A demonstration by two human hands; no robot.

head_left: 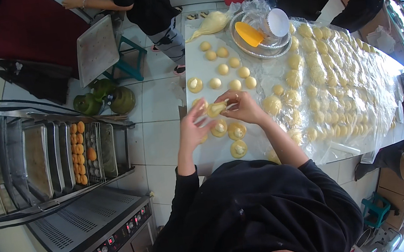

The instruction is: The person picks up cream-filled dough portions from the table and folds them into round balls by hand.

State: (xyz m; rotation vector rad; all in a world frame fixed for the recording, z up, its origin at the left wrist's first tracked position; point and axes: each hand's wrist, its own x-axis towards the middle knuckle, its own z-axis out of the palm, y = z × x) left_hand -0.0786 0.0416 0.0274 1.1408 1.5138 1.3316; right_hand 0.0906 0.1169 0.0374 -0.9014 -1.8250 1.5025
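Observation:
My right hand [240, 108] grips a flattened dough piece [216, 108] with cream-coloured filling, held above the white work table [206, 156]. Beside it, my left hand [194, 126] has its fingers spread apart, over more dough pieces. Filled dough rounds [239, 149] lie below and left of my hands, each with a pale dollop on top; small plain dough balls [223, 69] sit farther up the table. A piping bag [214, 22] lies at the upper left, next to metal trays [263, 51] holding a yellow scraper [248, 33].
Plastic-covered dough rows [334, 83] fill the table's right. At left are a tray rack [38, 163], an oven [87, 222], gas cylinders [122, 100] and a stool [132, 61]. Three other people [154, 15] stand around; a teal stool [376, 210] is at lower right.

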